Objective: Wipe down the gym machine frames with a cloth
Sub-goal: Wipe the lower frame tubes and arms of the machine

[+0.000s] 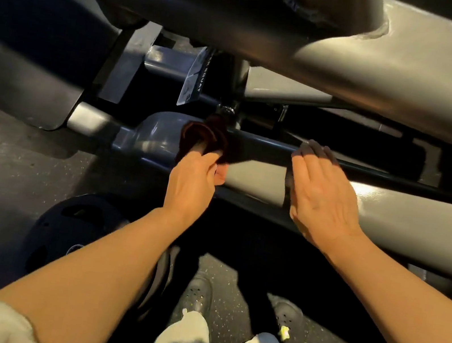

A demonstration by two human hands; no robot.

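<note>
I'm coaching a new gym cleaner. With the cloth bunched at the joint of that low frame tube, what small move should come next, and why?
Probably slide the dark cloth, gripped by the left hand, rightward along the grey frame tube toward the right hand, which rests flat on it. The cloth sits at the tube's left joint.

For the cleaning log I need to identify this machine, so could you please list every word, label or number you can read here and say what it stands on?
"SQUAT": white letters running down the dark edge of the placard fixed to the machine frame, behind the cloth. Letters before it are cut off and unreadable.
The placard's pale face shows only blurred diagrams, too small to read.
Nothing else carries readable text, including the weight plate on the floor.
</note>
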